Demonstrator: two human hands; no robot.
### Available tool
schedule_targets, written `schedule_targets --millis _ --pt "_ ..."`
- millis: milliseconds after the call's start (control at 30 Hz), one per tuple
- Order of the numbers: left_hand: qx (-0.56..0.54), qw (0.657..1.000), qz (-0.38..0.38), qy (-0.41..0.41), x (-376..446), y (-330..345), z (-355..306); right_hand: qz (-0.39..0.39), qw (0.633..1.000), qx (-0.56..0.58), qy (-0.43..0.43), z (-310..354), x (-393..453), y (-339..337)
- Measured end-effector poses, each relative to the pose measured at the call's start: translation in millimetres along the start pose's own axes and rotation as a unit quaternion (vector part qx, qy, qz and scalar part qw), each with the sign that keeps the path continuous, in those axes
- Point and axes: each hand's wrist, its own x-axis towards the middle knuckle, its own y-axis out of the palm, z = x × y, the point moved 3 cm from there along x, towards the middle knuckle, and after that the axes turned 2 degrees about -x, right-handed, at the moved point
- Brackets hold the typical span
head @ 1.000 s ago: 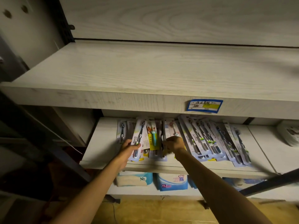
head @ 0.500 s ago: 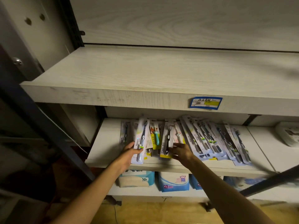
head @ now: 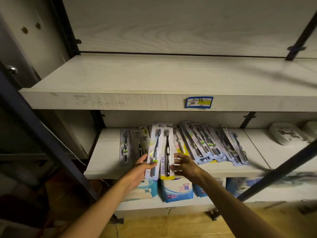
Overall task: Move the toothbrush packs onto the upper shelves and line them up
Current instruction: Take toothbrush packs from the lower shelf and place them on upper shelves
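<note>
The left hand grips a white pack and the right hand pinches a yellow pack, both held side by side below the upper shelf. More packs lie under that shelf, just right of the hands.

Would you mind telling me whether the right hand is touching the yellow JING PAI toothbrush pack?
Touching. In the head view the right hand has its fingers curled against the right edge of the JING PAI pack, with no gap visible.
</note>
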Motion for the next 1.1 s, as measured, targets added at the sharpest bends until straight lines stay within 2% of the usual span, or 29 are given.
schedule_targets --millis 267,433,533,833,1100 --pt "0.013 1.000 -0.002 0.025 -18.1 18.9 11.1 0.042 0.999 0.021 -0.021 -2.4 -35.6 4.2" --pt "0.004 0.999 -0.013 0.039 -34.2 41.6 13.6 -0.002 0.999 -0.027 -0.046 1.4 -51.3 0.5" --pt "-0.011 0.998 -0.020 0.053 -45.9 53.0 14.6 0.004 0.998 -0.023 -0.055 0.4 -65.1 -11.3" --pt "-0.016 0.992 -0.074 0.099 -111.8 107.3 35.2 0.032 0.996 -0.026 -0.084 -9.0 -150.8 -55.3" --pt "0.000 0.987 -0.051 0.152 -168.3 161.0 38.2 0.043 0.988 -0.052 -0.140 7.3 -226.5 -81.1"
